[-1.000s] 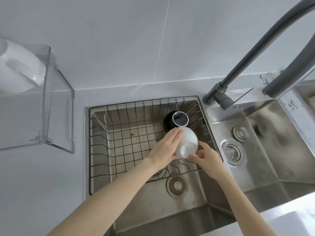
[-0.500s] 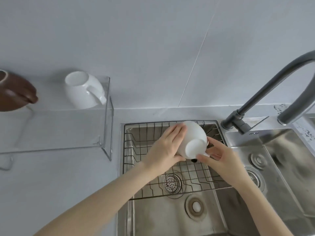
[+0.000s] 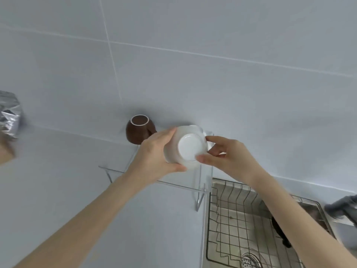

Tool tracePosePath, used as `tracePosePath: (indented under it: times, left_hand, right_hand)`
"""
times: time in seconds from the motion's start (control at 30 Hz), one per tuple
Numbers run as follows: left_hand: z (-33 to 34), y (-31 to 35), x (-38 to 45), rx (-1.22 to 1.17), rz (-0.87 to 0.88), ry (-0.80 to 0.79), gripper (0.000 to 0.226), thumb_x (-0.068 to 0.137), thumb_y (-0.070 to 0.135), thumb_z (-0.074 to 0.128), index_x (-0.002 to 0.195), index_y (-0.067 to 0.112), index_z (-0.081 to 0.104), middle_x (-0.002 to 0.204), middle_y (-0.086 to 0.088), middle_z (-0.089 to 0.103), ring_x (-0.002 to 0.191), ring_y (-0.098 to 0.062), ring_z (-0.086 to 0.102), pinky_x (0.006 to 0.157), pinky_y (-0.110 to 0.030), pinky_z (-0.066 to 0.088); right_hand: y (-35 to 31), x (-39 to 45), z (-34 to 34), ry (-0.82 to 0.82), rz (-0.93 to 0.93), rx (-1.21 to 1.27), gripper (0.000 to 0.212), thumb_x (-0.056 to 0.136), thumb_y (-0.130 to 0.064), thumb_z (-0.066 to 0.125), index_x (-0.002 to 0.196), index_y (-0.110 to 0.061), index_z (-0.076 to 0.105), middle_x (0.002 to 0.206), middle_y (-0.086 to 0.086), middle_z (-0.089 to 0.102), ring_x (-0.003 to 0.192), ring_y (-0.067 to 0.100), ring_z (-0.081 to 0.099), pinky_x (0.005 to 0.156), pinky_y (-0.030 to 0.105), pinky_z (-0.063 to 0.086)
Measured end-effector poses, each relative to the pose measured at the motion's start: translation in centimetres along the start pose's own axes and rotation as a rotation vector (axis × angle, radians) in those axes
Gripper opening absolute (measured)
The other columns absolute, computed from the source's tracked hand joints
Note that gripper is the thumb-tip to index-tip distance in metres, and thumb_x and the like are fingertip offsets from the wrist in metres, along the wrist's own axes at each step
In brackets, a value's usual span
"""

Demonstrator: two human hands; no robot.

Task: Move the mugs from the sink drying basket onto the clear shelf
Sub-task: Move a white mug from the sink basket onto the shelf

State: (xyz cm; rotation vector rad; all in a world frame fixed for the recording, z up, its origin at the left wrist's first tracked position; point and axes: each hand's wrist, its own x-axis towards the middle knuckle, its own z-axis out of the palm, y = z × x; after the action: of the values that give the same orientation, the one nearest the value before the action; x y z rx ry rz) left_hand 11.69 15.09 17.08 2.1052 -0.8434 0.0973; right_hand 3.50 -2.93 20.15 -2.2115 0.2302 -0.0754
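Both hands hold a round white ceramic mug (image 3: 186,147) upside down above the clear acrylic shelf (image 3: 201,187). The left hand (image 3: 154,153) wraps its side; the right hand (image 3: 226,156) pinches its base rim with its fingertips. A brown glazed mug (image 3: 138,131) sits inverted on the shelf beside it. A black mug (image 3: 280,232) lies in the wire drying basket (image 3: 231,223), partly hidden by the right forearm.

Both hands (image 3: 154,151) gripping white mug (image 3: 185,147) — above clear shelf (image 3: 202,182).

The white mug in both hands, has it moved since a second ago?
Yes. The white mug has left the wire basket and gone leftward; now it is held over the clear shelf.
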Motion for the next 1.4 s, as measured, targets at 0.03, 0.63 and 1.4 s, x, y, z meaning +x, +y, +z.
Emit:
tracePosePath:
  times: [0.03, 0.63, 1.4]
  left_hand:
    - [-1.1, -1.1, -0.3, -0.008, -0.046, 0.002, 0.093, 0.047, 0.02, 0.089, 0.13, 0.016, 0.046, 0.13, 0.0, 0.056, 0.117, -0.01, 0.05, 0.089, -0.006, 0.032]
    - [-7.4, -13.4, 0.2, -0.109, -0.461, -0.155, 0.086, 0.03, 0.034, 0.083, 0.112, 0.025, 0.06, 0.104, 0.009, 0.065, 0.102, -0.012, 0.062, 0.091, -0.025, 0.048]
    - [-8.1, -12.3, 1.6, 0.096, -0.532, -0.335, 0.086, 0.039, 0.038, 0.08, 0.119, 0.017, 0.055, 0.118, 0.002, 0.06, 0.118, -0.02, 0.052, 0.102, -0.04, 0.043]
  right_hand:
    - [-0.6, 1.1, 1.2, -0.032, -0.006, -0.002, 0.049, 0.072, -0.035, 0.073, 0.117, -0.028, 0.056, 0.088, 0.006, 0.073, 0.091, 0.016, 0.065, 0.085, 0.028, 0.049]
    - [-1.6, 11.8, 13.7, -0.212, 0.035, 0.046, 0.041, 0.073, -0.036, 0.072, 0.108, -0.016, 0.064, 0.059, -0.01, 0.058, 0.067, 0.009, 0.055, 0.056, 0.015, 0.037]
    - [-1.1, 11.3, 12.8, -0.297, 0.061, 0.182, 0.058, 0.073, -0.059, 0.053, 0.076, -0.002, 0.06, 0.07, -0.003, 0.054, 0.073, 0.014, 0.046, 0.075, 0.031, 0.036]
